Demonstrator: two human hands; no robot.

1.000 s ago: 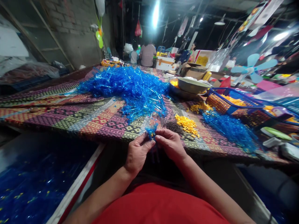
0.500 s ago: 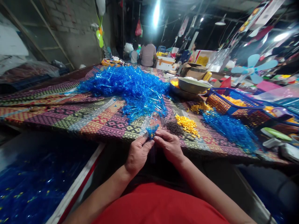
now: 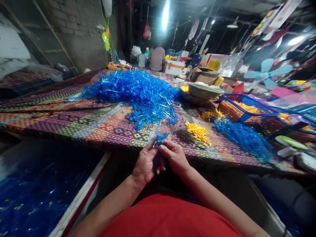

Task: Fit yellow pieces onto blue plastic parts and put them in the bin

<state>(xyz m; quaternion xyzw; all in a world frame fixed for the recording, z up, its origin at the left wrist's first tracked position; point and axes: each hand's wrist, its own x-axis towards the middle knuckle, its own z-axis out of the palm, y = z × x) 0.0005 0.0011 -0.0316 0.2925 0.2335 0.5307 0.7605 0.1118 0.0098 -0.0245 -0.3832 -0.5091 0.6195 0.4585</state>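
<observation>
From here I see the left hand (image 3: pixel 143 163) and the right hand (image 3: pixel 175 156) close together at the near edge of the bench (image 3: pixel 81 126), which is covered in multicoloured patterned cloth. Both grips are pinched on a small translucent blue plastic piece (image 3: pixel 161 136), held between the fingertips. Just beyond the right hand lie a small heap of dark beads (image 3: pixel 184 135) and, touching it, a heap of small yellow plastic parts (image 3: pixel 198 132). A large mound of shiny blue plastic pieces (image 3: pixel 138 90) spreads farther back, and a blue mesh plastic basket (image 3: pixel 247 107) stands to the right.
</observation>
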